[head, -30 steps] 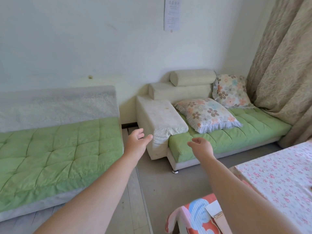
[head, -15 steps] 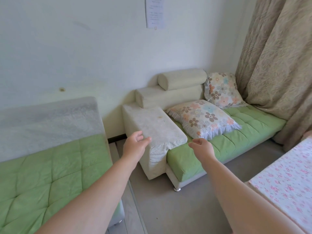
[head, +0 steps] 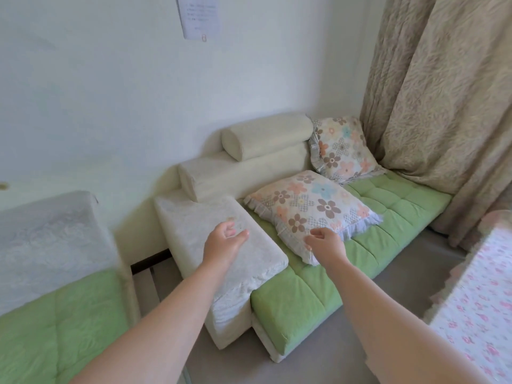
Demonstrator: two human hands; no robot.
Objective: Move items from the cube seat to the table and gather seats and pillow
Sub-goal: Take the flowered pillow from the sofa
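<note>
Gathering looks barely started — the floral pillow (head: pixel 313 206) lies flat on the green sofa (head: pixel 401 214), unlifted. Right grip (head: pixel 325 245) hangs loose and empty right at its near frill, left grip (head: pixel 225 239) same over the white armrest (head: pixel 191 225). Cube seat's out of view.

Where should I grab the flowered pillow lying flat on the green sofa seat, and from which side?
Probably by its two near edges, coming from the front. The flowered pillow lies flat with a corner toward you, close to the right hand; the left hand hovers over the armrest beside its left edge. It looks soft and plump, so grip the body, not the frill.
</note>
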